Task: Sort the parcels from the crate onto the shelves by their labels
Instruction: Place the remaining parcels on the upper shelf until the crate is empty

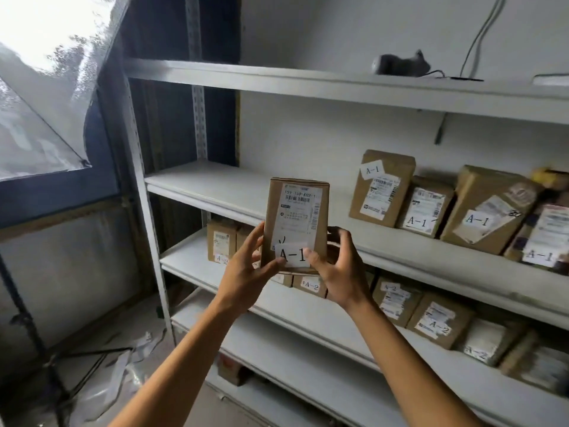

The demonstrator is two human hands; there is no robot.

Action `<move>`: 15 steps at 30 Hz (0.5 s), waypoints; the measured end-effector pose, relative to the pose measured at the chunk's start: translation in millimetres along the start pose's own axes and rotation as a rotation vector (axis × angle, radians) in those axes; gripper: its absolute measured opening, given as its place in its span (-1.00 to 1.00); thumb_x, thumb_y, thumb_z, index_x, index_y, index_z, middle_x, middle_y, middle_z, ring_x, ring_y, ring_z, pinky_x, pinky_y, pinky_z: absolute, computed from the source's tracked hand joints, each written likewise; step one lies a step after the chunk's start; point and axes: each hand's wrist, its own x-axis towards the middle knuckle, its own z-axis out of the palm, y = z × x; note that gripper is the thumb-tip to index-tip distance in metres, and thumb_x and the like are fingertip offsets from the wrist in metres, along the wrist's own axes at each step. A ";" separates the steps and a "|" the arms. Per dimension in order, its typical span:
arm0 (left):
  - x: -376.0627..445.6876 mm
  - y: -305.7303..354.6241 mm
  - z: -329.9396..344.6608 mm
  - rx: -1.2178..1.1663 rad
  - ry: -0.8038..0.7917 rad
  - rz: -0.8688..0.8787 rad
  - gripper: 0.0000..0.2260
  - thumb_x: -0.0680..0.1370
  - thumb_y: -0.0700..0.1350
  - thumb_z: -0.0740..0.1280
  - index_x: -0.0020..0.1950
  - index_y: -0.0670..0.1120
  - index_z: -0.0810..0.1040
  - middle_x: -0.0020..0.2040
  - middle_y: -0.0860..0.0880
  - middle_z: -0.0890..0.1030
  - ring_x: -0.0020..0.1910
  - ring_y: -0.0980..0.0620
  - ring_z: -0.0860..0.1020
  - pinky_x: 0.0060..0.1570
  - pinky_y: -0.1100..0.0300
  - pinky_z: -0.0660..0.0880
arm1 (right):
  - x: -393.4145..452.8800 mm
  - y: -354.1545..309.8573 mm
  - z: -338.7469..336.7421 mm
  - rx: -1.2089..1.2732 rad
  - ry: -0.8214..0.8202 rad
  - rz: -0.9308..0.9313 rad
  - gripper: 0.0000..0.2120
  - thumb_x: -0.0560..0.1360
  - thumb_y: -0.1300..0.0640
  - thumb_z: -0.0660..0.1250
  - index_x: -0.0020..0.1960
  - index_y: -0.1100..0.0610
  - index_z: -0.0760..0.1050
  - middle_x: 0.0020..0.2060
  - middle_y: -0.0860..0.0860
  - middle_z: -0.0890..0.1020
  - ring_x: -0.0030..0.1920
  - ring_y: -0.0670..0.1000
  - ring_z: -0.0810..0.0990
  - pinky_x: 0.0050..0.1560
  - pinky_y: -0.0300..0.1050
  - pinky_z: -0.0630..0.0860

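I hold a brown cardboard parcel [297,217] upright in front of the white shelving. It carries a shipping label and a white sticker reading A-1. My left hand [246,266] grips its lower left edge, my right hand [337,266] grips its lower right edge with the thumb on the sticker. Behind it, the middle shelf [215,186] holds several parcels marked A-1 [381,188] toward the right. The shelf below [308,306] holds several parcels marked A-2 [437,320]. The crate is out of view.
The top shelf [277,78] carries a small grey device [400,64] with a cable. A window [46,87] is on the left. A black tripod [46,349] and plastic wrapping [123,365] lie on the floor at lower left.
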 end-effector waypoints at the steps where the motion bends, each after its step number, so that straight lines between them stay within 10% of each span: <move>1: 8.4 0.6 4.6 -0.023 -0.013 0.005 -0.35 0.55 -0.14 0.41 0.53 0.22 0.20 0.29 0.20 0.50 0.19 0.20 0.54 0.11 0.15 0.58 | 4.1 2.8 -4.7 -0.025 0.022 -0.002 -0.57 0.49 -0.06 0.47 0.21 -0.13 0.29 0.08 -0.27 0.52 0.05 -0.28 0.50 -0.13 -0.54 0.43; 6: 49.4 2.8 21.4 -0.086 -0.056 0.024 -0.35 0.56 -0.28 0.35 0.56 0.06 0.17 0.34 0.09 0.47 0.07 0.36 0.58 -0.05 0.35 0.58 | 32.4 15.7 -18.2 -0.068 0.037 -0.054 -0.34 0.42 -0.11 0.47 0.45 -0.07 0.31 0.33 -0.16 0.47 0.24 -0.27 0.43 -0.02 -0.51 0.38; 15: 150.3 -21.3 33.6 0.099 -0.074 0.137 -0.27 0.56 -0.24 0.38 0.58 0.17 0.08 0.50 0.00 0.36 0.41 -0.01 0.41 0.22 -0.07 0.54 | 112.1 47.3 -27.0 -0.202 0.100 -0.102 -0.27 0.53 0.08 0.43 0.58 -0.02 0.13 0.40 -0.09 0.37 0.31 -0.24 0.30 0.01 -0.68 0.25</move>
